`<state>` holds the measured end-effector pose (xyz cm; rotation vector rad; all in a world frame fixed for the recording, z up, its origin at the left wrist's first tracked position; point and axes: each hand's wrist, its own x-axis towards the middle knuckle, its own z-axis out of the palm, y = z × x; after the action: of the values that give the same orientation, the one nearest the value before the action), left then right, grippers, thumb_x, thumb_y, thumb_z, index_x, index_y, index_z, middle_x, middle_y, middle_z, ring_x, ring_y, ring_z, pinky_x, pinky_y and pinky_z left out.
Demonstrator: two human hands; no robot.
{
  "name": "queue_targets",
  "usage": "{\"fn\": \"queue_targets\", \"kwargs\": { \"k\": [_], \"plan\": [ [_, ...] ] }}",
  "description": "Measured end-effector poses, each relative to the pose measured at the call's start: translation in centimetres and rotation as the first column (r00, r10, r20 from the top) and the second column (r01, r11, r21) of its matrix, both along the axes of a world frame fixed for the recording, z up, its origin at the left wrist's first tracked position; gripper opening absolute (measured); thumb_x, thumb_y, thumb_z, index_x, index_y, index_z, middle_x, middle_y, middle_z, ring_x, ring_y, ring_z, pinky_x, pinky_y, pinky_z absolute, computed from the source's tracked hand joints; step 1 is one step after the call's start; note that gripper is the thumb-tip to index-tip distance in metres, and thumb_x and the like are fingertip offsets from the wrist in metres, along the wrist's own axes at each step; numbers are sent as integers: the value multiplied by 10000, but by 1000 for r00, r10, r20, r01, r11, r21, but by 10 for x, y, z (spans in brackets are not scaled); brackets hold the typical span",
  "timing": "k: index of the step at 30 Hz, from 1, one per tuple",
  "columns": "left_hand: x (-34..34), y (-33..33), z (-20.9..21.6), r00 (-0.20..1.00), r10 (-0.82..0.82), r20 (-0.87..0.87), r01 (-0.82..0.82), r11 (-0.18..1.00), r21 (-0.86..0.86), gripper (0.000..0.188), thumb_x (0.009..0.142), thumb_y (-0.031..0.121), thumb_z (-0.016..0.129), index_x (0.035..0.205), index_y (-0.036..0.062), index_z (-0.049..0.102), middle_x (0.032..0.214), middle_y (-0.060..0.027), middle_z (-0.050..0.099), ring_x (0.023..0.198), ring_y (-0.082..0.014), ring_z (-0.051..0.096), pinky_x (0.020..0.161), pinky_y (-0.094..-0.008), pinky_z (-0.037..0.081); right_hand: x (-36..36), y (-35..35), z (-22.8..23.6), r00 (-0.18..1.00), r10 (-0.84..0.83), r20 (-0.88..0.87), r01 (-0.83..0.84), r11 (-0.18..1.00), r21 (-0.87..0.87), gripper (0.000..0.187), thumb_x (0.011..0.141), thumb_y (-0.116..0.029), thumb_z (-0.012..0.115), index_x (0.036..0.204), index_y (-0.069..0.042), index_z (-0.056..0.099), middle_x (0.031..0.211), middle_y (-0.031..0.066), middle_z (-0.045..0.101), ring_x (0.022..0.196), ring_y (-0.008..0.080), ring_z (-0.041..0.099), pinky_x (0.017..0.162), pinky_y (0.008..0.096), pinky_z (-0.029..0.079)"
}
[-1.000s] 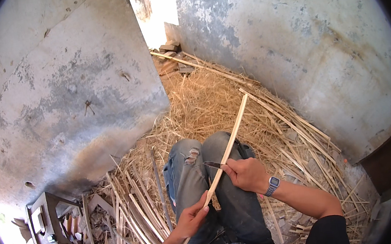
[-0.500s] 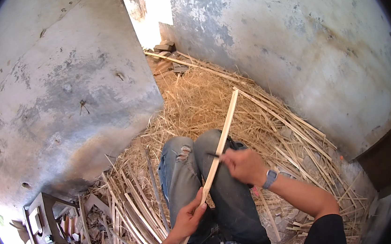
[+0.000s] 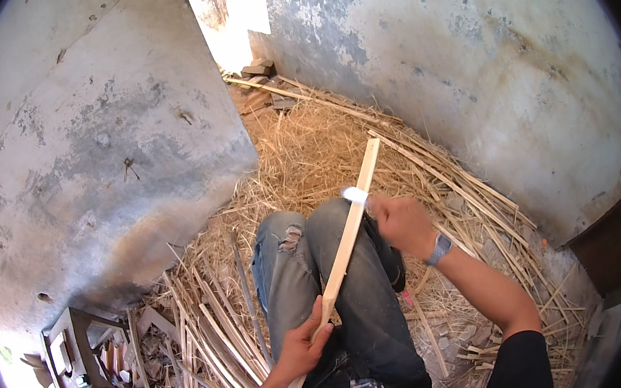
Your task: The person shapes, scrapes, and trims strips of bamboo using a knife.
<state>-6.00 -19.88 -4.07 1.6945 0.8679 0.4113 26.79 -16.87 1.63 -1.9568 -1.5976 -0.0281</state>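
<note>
clasping pale wooden strip (image 3: 348, 246), left hand (image 3: 302, 352) curled, right hand (image 3: 406, 224) fisted around knife (image 3: 355, 195)

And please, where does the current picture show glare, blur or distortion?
Head view: the knife blade glares white, and the far opening is washed out; head view: the right hand looks slightly blurred; head view: the walls seem bowed near the dark round rim.

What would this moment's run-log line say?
left hand: grips pale strip | right hand: holds bright blade across strip | beyond: straw-like shavings
</note>
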Motion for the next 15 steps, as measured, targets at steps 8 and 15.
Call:
{"fn": "queue_targets", "kwargs": {
  "k": [8,15],
  "plan": [
    [1,2,17,997,6,-83,-12,998,-66,622,1034,188,620,1591,103,355,1411,-140,630,1236,-132,578,1052,-266,411,-12,1,-12,990,52,-135,-53,999,-4,365,1017,-343,584,791,-57,611,632,203,596,588,408,621,532,482,464],
    [4,0,-5,995,37,93,-39,999,19,580,1046,203,602,1574,94,389,1499,-137,558,1332,-163,544,1090,-267,391,-36,-33,-10,985,173,-22,-174,984,-26,357,1035,-344,553,781,-95,588,577,163,592,529,388,624,467,490,478]
  ]
}}
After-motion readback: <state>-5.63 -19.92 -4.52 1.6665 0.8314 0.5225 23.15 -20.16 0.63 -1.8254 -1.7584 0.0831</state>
